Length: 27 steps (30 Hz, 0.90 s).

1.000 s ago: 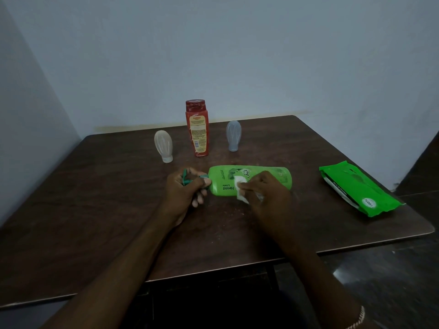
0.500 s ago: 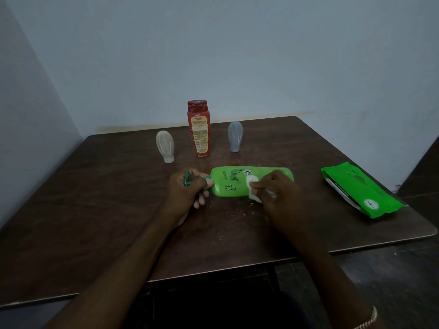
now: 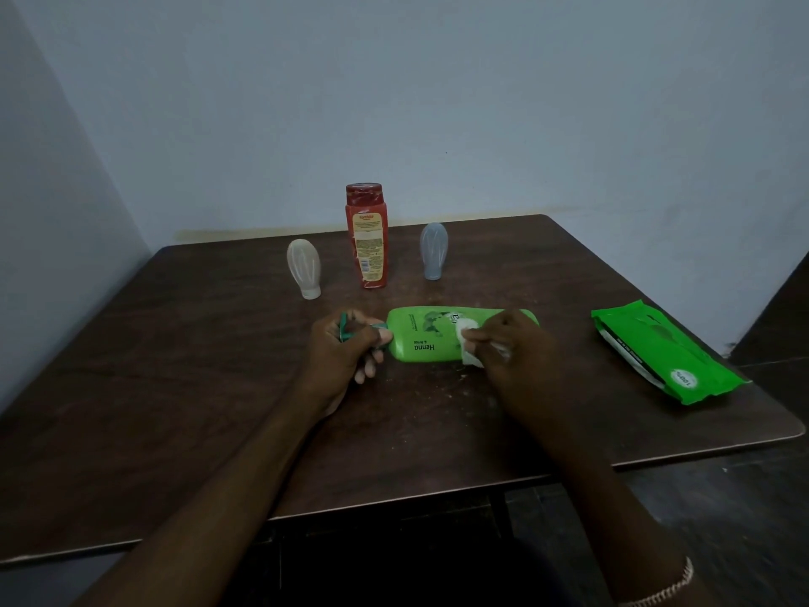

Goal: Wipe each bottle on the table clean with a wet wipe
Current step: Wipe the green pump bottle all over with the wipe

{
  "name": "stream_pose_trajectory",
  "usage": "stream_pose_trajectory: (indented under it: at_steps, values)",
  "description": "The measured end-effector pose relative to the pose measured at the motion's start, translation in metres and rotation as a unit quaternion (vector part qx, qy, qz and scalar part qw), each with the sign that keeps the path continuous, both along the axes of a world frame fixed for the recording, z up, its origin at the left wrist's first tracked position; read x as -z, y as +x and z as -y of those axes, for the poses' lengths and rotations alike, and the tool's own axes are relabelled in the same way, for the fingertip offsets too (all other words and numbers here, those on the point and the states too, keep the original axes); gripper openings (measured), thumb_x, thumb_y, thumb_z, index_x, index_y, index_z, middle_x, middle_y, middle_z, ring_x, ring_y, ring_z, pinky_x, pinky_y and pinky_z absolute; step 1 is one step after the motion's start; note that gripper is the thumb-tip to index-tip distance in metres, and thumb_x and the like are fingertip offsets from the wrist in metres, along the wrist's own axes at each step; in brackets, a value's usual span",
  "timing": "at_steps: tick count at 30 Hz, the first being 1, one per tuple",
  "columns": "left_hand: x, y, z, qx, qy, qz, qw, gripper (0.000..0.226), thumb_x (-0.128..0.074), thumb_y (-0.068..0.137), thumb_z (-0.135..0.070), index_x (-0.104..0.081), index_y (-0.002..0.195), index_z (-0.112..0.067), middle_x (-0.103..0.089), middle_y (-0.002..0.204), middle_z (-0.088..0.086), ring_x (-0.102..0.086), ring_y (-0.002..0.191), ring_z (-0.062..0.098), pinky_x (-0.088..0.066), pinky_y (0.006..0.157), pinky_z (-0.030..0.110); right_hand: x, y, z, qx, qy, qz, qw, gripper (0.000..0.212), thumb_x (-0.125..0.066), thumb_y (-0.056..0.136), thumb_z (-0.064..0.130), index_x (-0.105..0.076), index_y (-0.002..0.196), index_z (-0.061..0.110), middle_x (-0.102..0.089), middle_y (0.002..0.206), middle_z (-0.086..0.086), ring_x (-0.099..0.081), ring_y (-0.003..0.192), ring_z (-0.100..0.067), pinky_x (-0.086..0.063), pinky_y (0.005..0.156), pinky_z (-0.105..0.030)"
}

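A bright green bottle (image 3: 422,335) lies on its side in the middle of the dark wooden table (image 3: 175,387), cap end to the left. My left hand (image 3: 346,343) is closed around its dark green cap. My right hand (image 3: 510,343) presses a white wet wipe (image 3: 467,343) against the bottle's right half. Behind them stand a red bottle (image 3: 367,238), a small whitish bottle (image 3: 303,267) upside down on its cap, and a small grey-blue bottle (image 3: 433,251), also inverted.
A green pack of wet wipes (image 3: 661,357) lies near the table's right edge. The table sits in a corner, with walls behind and to the left. Floor shows beyond the right and front edges.
My right hand has slid the wipe to the right along the green bottle, uncovering its printed label. My left hand stays on the cap.
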<state>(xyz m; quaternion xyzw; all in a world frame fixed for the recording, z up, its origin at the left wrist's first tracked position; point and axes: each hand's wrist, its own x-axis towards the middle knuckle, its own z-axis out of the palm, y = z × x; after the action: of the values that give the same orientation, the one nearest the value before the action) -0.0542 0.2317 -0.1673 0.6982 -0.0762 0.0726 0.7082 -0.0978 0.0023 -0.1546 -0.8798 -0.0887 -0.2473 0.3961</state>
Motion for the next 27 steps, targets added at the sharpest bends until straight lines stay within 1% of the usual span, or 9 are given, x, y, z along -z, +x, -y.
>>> stream_pose_trajectory:
  at_steps: [2,5,9,10,13,16,18,22,27]
  values:
    - [0.0,0.0,0.0,0.002,-0.001,0.002,1.0,0.013,-0.066,0.089,0.002,-0.062,0.081,-0.007,-0.06,0.059,0.012,-0.046,0.036,0.014,-0.032,0.032,0.019,-0.006,0.003,-0.007,0.003,-0.012,-0.007,1.0,0.011,-0.07,0.088,0.02,-0.076,0.097,0.018,-0.064,0.094,0.007,-0.059,0.088,-0.011,-0.035,0.071,-0.004]
    - [0.001,0.0,-0.001,0.0,0.002,0.002,1.0,0.014,-0.066,0.089,0.001,-0.063,0.08,-0.008,-0.061,0.059,0.013,-0.046,0.036,0.014,-0.032,0.032,0.019,-0.004,0.002,-0.023,-0.024,-0.01,0.027,0.999,0.011,-0.071,0.087,0.017,-0.077,0.096,0.015,-0.065,0.091,0.003,-0.061,0.087,-0.013,-0.045,0.077,-0.017]
    - [0.002,0.001,-0.001,0.003,0.004,0.003,1.0,0.013,-0.066,0.089,0.002,-0.063,0.08,-0.007,-0.06,0.059,0.013,-0.046,0.036,0.014,-0.032,0.033,0.019,0.006,-0.005,-0.009,-0.012,-0.02,0.03,0.999,0.01,-0.071,0.086,0.015,-0.077,0.094,0.015,-0.064,0.09,0.003,-0.06,0.084,-0.013,-0.046,0.074,-0.021]
    - [0.002,0.001,-0.001,0.004,0.005,0.004,1.0,0.013,-0.066,0.089,0.002,-0.062,0.08,-0.007,-0.06,0.059,0.013,-0.046,0.036,0.015,-0.032,0.033,0.019,0.005,-0.005,-0.002,-0.005,-0.008,0.026,1.0,0.011,-0.071,0.086,0.015,-0.077,0.095,0.014,-0.064,0.091,0.002,-0.061,0.085,-0.013,-0.047,0.075,-0.021]
    - [0.002,0.0,0.0,0.004,0.007,0.007,1.0,0.013,-0.066,0.089,0.002,-0.062,0.08,-0.007,-0.06,0.06,0.014,-0.046,0.036,0.015,-0.031,0.032,0.019,0.0,0.002,0.009,0.022,0.024,0.01,0.999,0.013,-0.072,0.086,0.016,-0.077,0.097,0.015,-0.064,0.094,0.004,-0.061,0.089,-0.012,-0.04,0.075,-0.006]
    - [0.002,0.0,-0.001,0.006,0.002,0.008,1.0,0.015,-0.066,0.09,0.002,-0.062,0.079,-0.008,-0.06,0.059,0.013,-0.046,0.035,0.014,-0.031,0.032,0.018,-0.008,0.003,-0.003,0.011,0.004,0.019,1.0,0.012,-0.071,0.088,0.018,-0.077,0.098,0.016,-0.058,0.087,0.013,-0.055,0.082,0.003,-0.034,0.071,0.0]
    - [0.002,0.0,-0.001,0.006,0.005,0.007,1.0,0.014,-0.065,0.09,0.002,-0.062,0.08,-0.007,-0.06,0.059,0.012,-0.046,0.036,0.014,-0.031,0.032,0.018,-0.005,-0.001,-0.011,-0.005,-0.016,0.023,1.0,0.012,-0.069,0.089,0.017,-0.076,0.098,0.014,-0.059,0.089,0.01,-0.053,0.079,0.003,-0.034,0.071,0.001]
    - [0.003,0.0,-0.001,0.008,0.008,0.007,1.0,0.014,-0.065,0.09,0.002,-0.062,0.079,-0.007,-0.06,0.059,0.012,-0.045,0.035,0.014,-0.03,0.032,0.018,0.012,-0.007,0.003,-0.013,0.016,0.037,0.999,0.01,-0.071,0.087,0.012,-0.076,0.095,0.013,-0.063,0.089,0.005,-0.061,0.081,-0.007,-0.046,0.071,-0.014]
    - [0.003,-0.001,-0.001,0.009,0.005,0.009,1.0,0.011,-0.065,0.09,0.001,-0.062,0.081,-0.004,-0.06,0.058,0.012,-0.044,0.035,0.014,-0.03,0.032,0.018,0.005,0.004,0.022,0.056,0.035,0.022,0.998,0.015,-0.073,0.085,0.017,-0.077,0.1,0.015,-0.067,0.098,-0.001,-0.064,0.088,-0.015,-0.051,0.081,-0.028]
